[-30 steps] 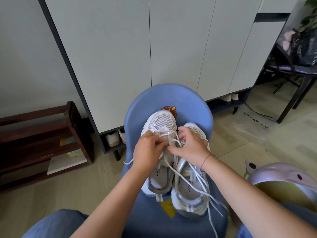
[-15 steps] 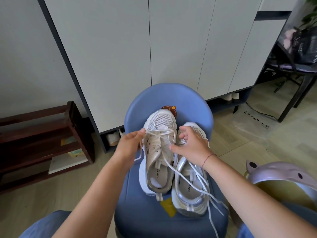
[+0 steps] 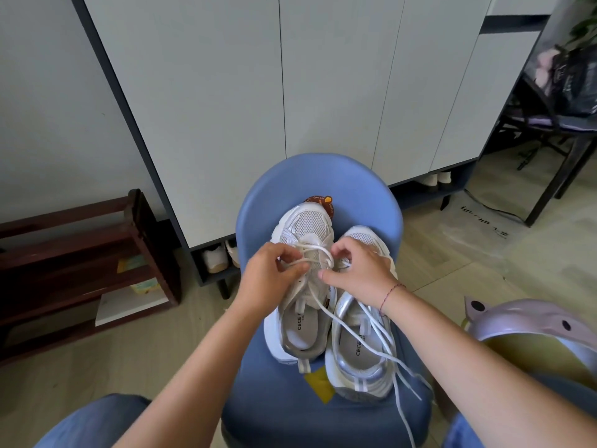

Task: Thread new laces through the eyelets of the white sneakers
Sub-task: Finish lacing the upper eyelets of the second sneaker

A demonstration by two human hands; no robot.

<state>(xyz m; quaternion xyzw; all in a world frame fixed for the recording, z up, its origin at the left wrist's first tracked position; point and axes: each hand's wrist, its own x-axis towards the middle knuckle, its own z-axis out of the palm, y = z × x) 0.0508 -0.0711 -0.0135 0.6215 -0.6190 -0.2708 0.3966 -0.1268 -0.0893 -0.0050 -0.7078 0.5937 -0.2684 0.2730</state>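
Both white sneakers stand on the seat of the blue chair, toes toward the chair back. The left sneaker sits nearer the chair back, and the right sneaker nearer the chair's front edge.

The left hand has its grip clenched: thumb and forefinger pinch the lace at the left sneaker's eyelet row. The right hand curls its fingers at the opposite row with the thumb extended. Whether this grip holds the lace cannot be told.

The free lace runs across the right sneaker and trails past the chair's front edge.

Handling: the lace is likely light, limp and low in friction, so it would buckle if pushed. Take hold close behind the stiff tip and feed the tip through the eyelet. The sneaker is probably light enough to shift on the seat, so steady it at the eyelet row while pulling.
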